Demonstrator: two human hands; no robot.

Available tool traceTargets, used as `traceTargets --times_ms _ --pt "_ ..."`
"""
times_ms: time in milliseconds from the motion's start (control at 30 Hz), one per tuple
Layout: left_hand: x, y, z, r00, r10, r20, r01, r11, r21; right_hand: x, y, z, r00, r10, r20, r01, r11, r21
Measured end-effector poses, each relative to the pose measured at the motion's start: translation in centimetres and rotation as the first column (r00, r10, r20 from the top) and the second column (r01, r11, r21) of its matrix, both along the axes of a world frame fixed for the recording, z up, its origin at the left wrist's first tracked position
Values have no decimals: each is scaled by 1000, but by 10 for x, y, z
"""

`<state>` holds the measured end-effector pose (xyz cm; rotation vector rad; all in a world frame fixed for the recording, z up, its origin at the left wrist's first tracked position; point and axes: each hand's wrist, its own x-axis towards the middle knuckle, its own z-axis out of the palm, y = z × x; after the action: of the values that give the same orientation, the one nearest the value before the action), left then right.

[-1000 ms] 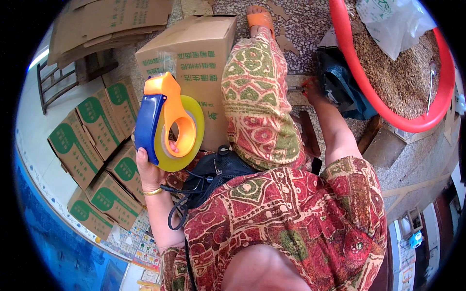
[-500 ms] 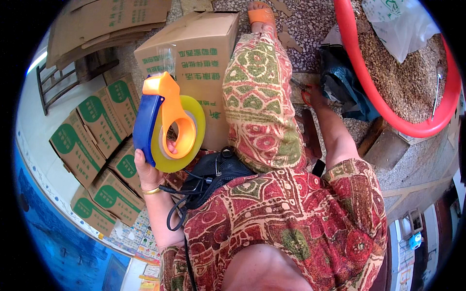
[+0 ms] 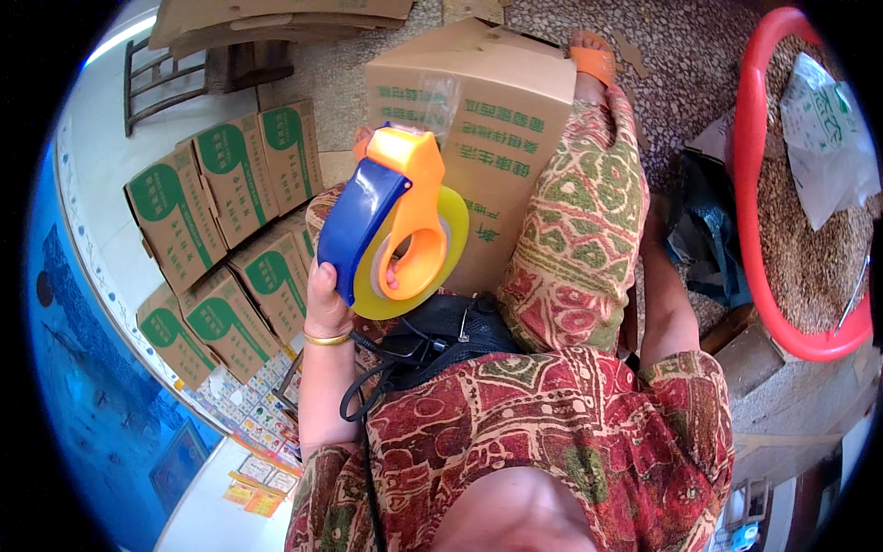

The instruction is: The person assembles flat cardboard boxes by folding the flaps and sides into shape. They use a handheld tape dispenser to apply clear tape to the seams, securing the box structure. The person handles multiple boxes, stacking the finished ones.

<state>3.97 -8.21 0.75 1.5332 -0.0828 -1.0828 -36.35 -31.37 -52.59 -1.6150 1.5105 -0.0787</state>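
My left hand (image 3: 329, 299) is closed around a tape dispenser (image 3: 429, 198) with an orange frame and a blue side, and fingertips show through the ring. It carries a wide roll of yellowish tape (image 3: 457, 221). The dispenser is raised in front of a closed brown carton (image 3: 501, 152) with green print, which stands against my leg. A strip of clear tape lies on the carton's near upper part. My right forearm (image 3: 669, 308) reaches down beside my right leg. The right hand is mostly hidden behind the patterned trouser leg, so its fingers do not show.
Stacked green-and-brown cartons (image 3: 235, 170) stand at the left. Flattened cardboard (image 3: 276, 11) lies at the far left, by a dark wooden stool (image 3: 244, 72). At right is a red-rimmed tub (image 3: 750, 166) of brown grains with a white plastic bag (image 3: 819, 138). A dark bag (image 3: 704, 230) sits beside it.
The view has swung, so the scene sits further right. My right hand, seen earlier at red-handled scissors low beside the leg, is now mostly hidden. My left hand still holds the tape dispenser.
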Motion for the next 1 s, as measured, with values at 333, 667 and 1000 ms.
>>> traceTargets --times_ms 333,667,1000 --pt "-6 5 -8 997 -11 81 11 1000 -7 -4 -4 8 996 47 -79 -47 999 -5" --pt "-12 3 -19 994 -19 108 25 998 -55 -12 0 32 997 49 -55 -44 995 85" --pt "-1 -13 -51 990 89 108 -66 978 -196 51 -15 176 565 -766 307 -70 327 943"
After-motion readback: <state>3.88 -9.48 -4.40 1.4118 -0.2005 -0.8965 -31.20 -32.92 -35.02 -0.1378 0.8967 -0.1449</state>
